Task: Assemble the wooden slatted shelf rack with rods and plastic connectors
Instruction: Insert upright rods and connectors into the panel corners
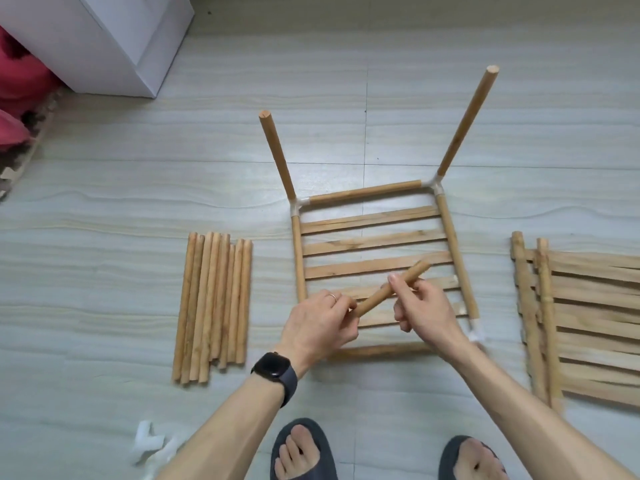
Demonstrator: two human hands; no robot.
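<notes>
A slatted wooden shelf panel (375, 242) lies flat on the floor, framed by rods joined with white plastic connectors (434, 185). Two rods stand up from its far corners, the left upright rod (277, 154) and the right upright rod (467, 121). Above the panel's near half I hold a short wooden rod (377, 292) at a slant. My left hand (320, 323) grips its lower end and my right hand (424, 311) pinches its middle. Another white connector (476, 334) sits at the panel's near right corner.
A bundle of several loose rods (214, 306) lies left of the panel. More slatted panels (581, 323) are stacked at the right. Spare white connectors (152, 445) lie at the bottom left. A white cabinet (114, 36) stands far left. My sandalled feet (304, 452) are below.
</notes>
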